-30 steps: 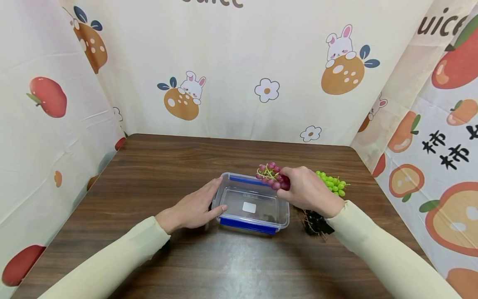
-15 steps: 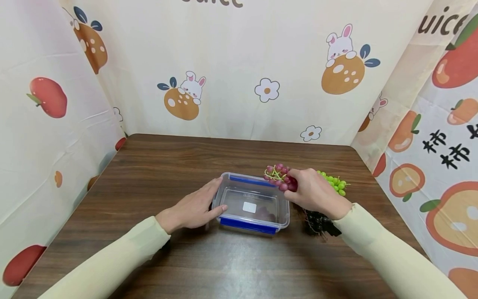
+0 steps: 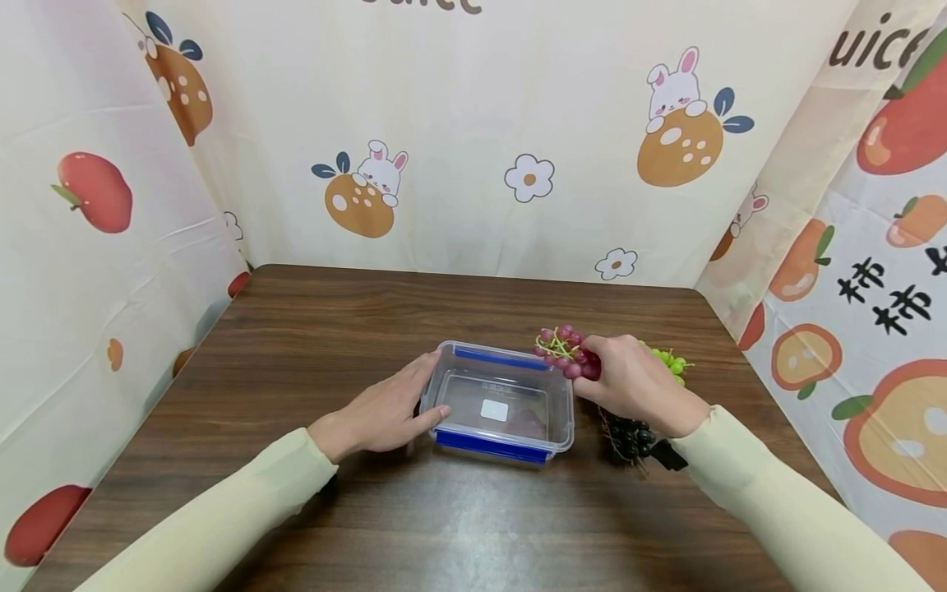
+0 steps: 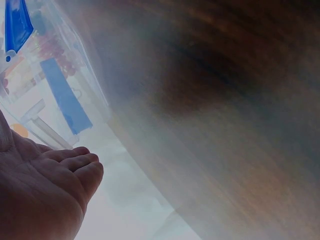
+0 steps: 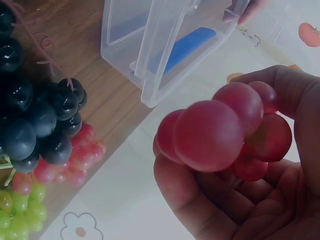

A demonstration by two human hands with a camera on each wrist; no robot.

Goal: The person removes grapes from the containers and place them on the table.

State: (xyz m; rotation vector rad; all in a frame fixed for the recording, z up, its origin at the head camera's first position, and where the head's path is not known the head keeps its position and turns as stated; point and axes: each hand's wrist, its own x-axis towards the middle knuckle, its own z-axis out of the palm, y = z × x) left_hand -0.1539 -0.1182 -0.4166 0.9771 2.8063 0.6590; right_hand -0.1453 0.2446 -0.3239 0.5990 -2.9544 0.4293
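My right hand (image 3: 639, 382) pinches a bunch of red grapes (image 3: 564, 352) over the right rear corner of a clear plastic food box (image 3: 462, 393). In the right wrist view the held grapes (image 5: 210, 135) sit between thumb and fingers, apart from the box wall (image 5: 150, 75). The box has blue clips and a white label on its bottom; no fruit lies inside. With fingers straight, my left hand (image 3: 385, 411) rests along its left side, the thumb at the near left rim. The left wrist view shows those fingers (image 4: 82, 162) beside the box's end.
Right of the box lie black grapes (image 3: 629, 436) and green grapes (image 3: 675, 364), partly hidden by my right hand and wrist. A pinkish-red bunch (image 5: 75, 160) lies between them in the right wrist view. A printed curtain (image 3: 459, 107) borders the brown wooden table (image 3: 333, 312).
My right hand has drifted right with the red grapes, from above the box's inside to its right rear corner. It now covers more of the green grapes. My left hand and the box stay put.
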